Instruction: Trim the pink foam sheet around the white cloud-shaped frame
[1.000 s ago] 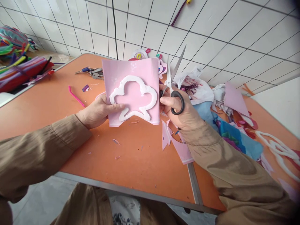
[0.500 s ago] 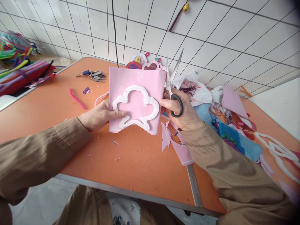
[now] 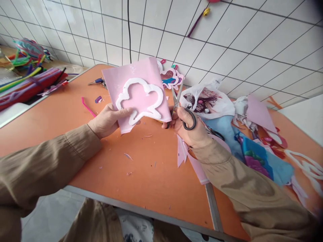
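Near edge of bench: metal-trimmed, orange top strewn with fine clippings. Pink offcuts right of centre, partly under right sleeve, by a metal strip that runs in from the near edge.

Left hand: pinching pink sheet at its lower left, thumb on top across the white outline, fingers beneath. Sheet held up over mid-bench, between the two hands, tilted, right side higher. Outline lobed, closed, longer side to side than top to bottom; its long axis climbs slightly to the right.

Right hand: gripping scissors, thumb at one black ring, lower fingers close to the sheet's lower right corner; contact there cannot be told. Blades parted in a narrow V, long axis pointing away toward far edge, roughly along the sheet's right side.

Key relation: sheet lies just left of blades, none of it seen between them. Right hand nearer the sheet's right edge; left hand has the opposite side.

Beyond: pink stem left of sheet; blue-handled tool toward far left corner, part hidden; plastic bag and finished cut-outs along far edge, below tiled wall.
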{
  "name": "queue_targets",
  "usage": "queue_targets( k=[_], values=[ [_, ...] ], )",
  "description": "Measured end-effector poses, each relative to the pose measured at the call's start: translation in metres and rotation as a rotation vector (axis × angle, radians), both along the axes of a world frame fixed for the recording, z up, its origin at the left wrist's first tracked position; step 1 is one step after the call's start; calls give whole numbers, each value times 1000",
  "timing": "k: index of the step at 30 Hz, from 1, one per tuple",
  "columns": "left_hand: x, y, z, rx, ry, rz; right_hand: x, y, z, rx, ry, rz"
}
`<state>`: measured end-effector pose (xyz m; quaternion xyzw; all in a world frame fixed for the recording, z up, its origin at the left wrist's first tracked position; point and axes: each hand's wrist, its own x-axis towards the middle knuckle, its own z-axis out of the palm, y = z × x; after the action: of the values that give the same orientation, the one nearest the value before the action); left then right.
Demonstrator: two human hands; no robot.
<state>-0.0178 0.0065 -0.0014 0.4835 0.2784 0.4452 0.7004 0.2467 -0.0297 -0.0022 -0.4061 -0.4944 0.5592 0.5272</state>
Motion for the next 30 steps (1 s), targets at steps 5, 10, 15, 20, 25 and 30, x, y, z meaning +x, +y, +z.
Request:
queue_targets(
  k=[5,10,15,20,25,30],
  values=[
    [-1,6,-3,-53,-69,181,2,-7,-5,33,-84,74],
    [-1,9,-8,-146,-119,243,1,-14,-8,110,-178,165],
    [-2,10,-12,-175,-130,267,2,-19,-19,55,-166,273],
    [-6,14,-14,-210,-114,307,5,-22,-33,0,-118,283],
    [-6,15,-13,-262,-126,315,-2,-22,-32,-56,-116,454],
    [2,5,-9,-305,-106,294,-8,-25,-15,-84,-143,477]
  ],
)
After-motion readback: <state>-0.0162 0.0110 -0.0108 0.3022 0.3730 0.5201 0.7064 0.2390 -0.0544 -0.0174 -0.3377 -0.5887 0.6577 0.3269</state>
